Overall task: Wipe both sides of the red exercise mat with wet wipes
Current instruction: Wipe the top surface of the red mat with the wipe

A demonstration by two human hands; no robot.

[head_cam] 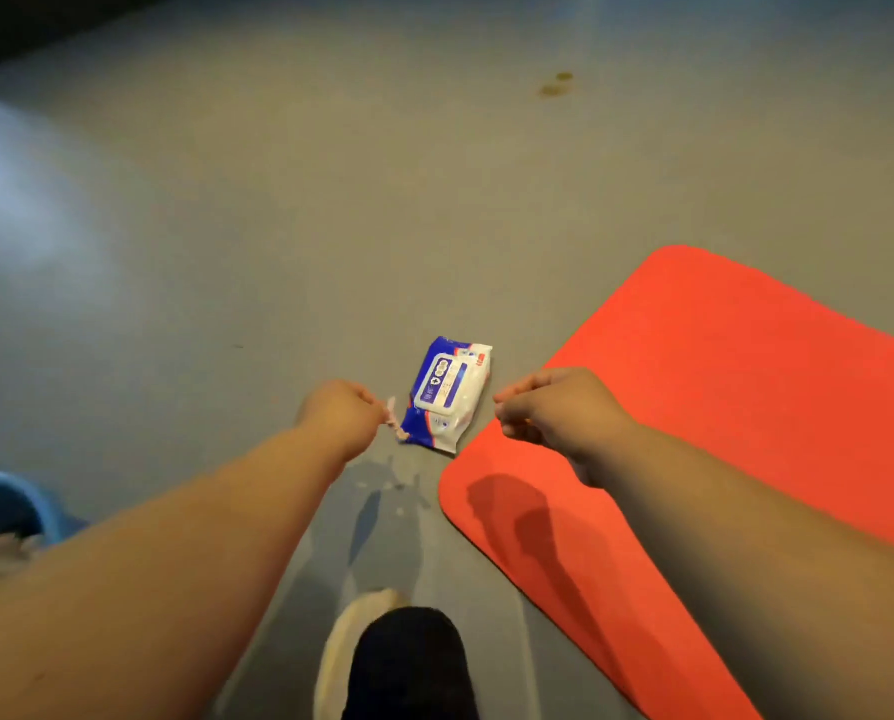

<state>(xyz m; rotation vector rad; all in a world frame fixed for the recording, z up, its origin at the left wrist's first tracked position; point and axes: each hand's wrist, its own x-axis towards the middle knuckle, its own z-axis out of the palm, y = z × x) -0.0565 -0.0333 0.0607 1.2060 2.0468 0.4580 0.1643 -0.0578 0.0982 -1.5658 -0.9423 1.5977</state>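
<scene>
On the floor (pixel 330 200) the mat (pixel 720 407) lies flat beside the pack (pixel 447 392), its wiping, I judge, all yet to do: left hand (pixel 343 413) pinches what may be a crumpled wipe (pixel 395 423), right hand (pixel 554 407) curls on nothing.

mat (pixel 720 407): plain red-orange. pack (pixel 447 392): blue and white, white lid panel with blue print, small red mark at far corner. wipe (pixel 395 420): whitish, pink cast. floor (pixel 278 226): flat grey, olive-brown stain (pixel 556 84) far off. shoe (pixel 408 662): black upper, off-white sole. tub (pixel 13 506), left edge: blue.
</scene>
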